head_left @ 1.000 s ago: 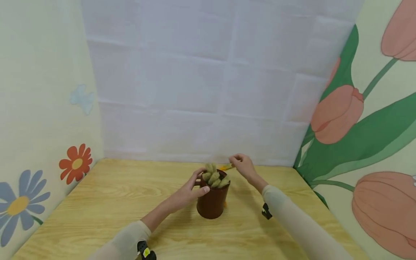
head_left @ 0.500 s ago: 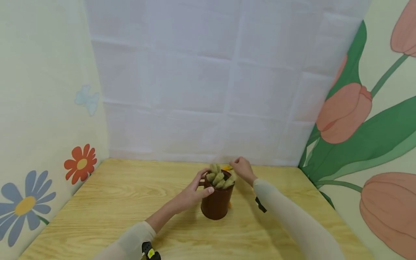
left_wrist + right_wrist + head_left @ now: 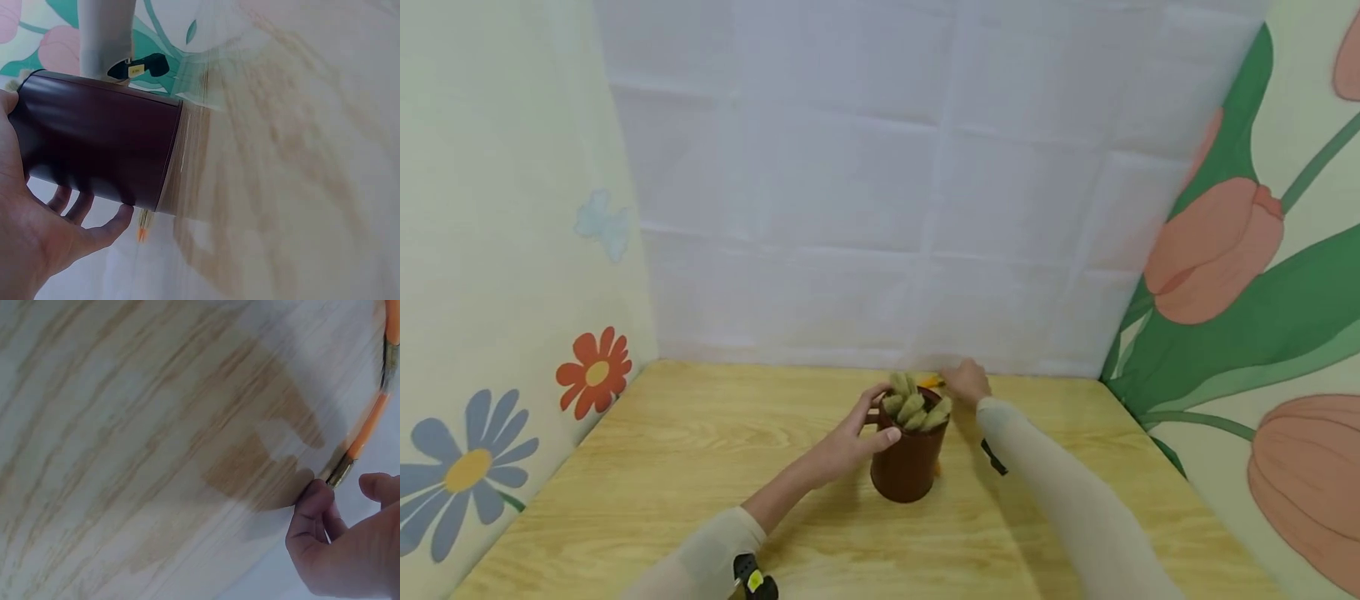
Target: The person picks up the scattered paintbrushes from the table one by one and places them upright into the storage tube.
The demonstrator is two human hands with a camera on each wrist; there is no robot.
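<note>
My left hand (image 3: 853,433) holds a dark brown mug (image 3: 907,467) near its rim, with fingers at the handle side and thumb on the front. In the left wrist view the fingers lie along the wall of the mug (image 3: 94,137). Several fuzzy olive-tan tips (image 3: 910,408) stick up from inside it. Behind the mug, my right hand (image 3: 967,382) is at a slim orange paintbrush (image 3: 931,382). In the right wrist view its curled fingers touch the end past the brass-coloured ferrule (image 3: 340,472), the thumb apart; whether they grip is unclear.
Another orange length (image 3: 392,322) lies beyond the brush. A bit of orange (image 3: 937,469) shows beside the mug's base. The wood-patterned table (image 3: 722,433) is bounded by a white back sheet (image 3: 820,208) and flower-printed side panels (image 3: 1315,333).
My right hand has lowered and come closer behind the mug, by the orange brush. The left hand keeps its hold on the mug. The view has turned slightly left.
</note>
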